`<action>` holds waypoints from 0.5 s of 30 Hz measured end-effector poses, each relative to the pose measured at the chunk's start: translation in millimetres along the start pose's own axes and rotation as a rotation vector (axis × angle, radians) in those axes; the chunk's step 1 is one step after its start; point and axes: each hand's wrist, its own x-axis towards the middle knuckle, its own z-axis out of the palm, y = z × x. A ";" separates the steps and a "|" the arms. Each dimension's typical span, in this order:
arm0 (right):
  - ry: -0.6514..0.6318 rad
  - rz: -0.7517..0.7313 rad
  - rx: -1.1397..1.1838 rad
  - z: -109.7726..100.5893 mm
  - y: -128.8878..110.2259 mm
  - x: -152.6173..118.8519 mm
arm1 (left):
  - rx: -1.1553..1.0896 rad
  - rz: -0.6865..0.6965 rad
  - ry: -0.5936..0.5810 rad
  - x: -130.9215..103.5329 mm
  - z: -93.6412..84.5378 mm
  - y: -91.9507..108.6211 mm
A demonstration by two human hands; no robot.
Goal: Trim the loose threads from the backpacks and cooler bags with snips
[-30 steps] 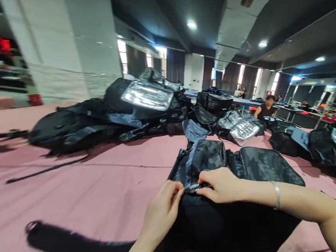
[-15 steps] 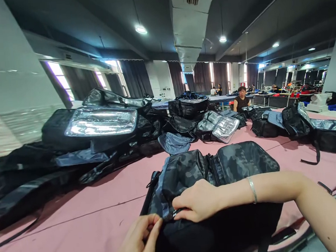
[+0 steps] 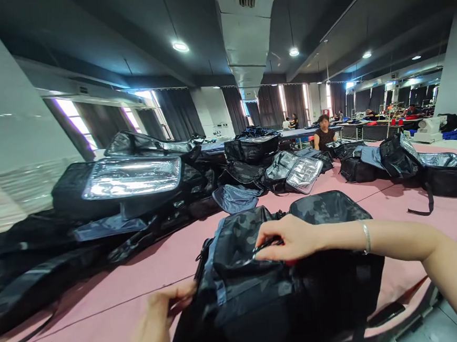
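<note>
A black and dark grey camouflage backpack (image 3: pixel 257 290) lies in front of me, its camouflage flap (image 3: pixel 330 205) folded out at the far right side. Over the top of the bag is my right hand (image 3: pixel 293 238), closed round small thread snips (image 3: pixel 272 241) with a dark handle and shiny tip. Something red peeks out under that palm. My left hand (image 3: pixel 160 310) is at the bag's left edge, smeared by motion; whether its fingers grip the fabric cannot be made out.
Black bags with silver foil lining (image 3: pixel 134 177) are heaped on the left of the pink table (image 3: pixel 116 306). More opened bags (image 3: pixel 446 175) lie at the right and across the back. Beyond the table sits a person (image 3: pixel 324 133); a sewing machine (image 3: pixel 429 128) stands at far right.
My right hand has moved up and right from the seam, with the snips. My left hand has moved left from the pinched seam to the bag's side. The bag has shifted slightly.
</note>
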 end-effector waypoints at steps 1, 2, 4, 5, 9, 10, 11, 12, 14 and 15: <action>0.029 0.035 0.026 -5.7 2.5 -1.2 | -0.110 -0.099 -0.024 7.4 6.0 5.7; 0.043 0.062 0.048 -10.4 4.6 -2.5 | -0.217 -0.187 -0.071 12.9 13.1 12.7; 0.048 0.093 0.076 -16.9 8.3 -5.0 | -0.367 -0.278 -0.185 16.2 28.6 27.4; 0.052 0.111 0.077 -19.0 10.8 -6.0 | -0.408 -0.275 -0.230 13.7 35.6 32.7; 0.090 0.256 0.076 -23.1 26.0 -5.5 | -0.178 0.067 -0.122 -22.3 50.6 22.2; 0.101 0.294 0.075 -23.2 29.6 -4.5 | -0.038 0.226 -0.099 -36.2 51.0 12.1; 0.111 0.322 0.079 -22.9 32.2 -3.4 | 0.102 0.392 -0.095 -50.8 50.3 0.7; 0.115 0.335 0.090 -21.9 33.6 -2.5 | 0.213 0.553 -0.101 -65.1 48.9 -10.6; 0.099 0.325 0.125 -17.5 32.4 -1.4 | 0.353 0.712 -0.061 -89.9 44.7 -28.5; 0.080 0.303 0.137 -14.2 30.3 -1.1 | 0.391 0.736 -0.030 -99.2 42.4 -33.7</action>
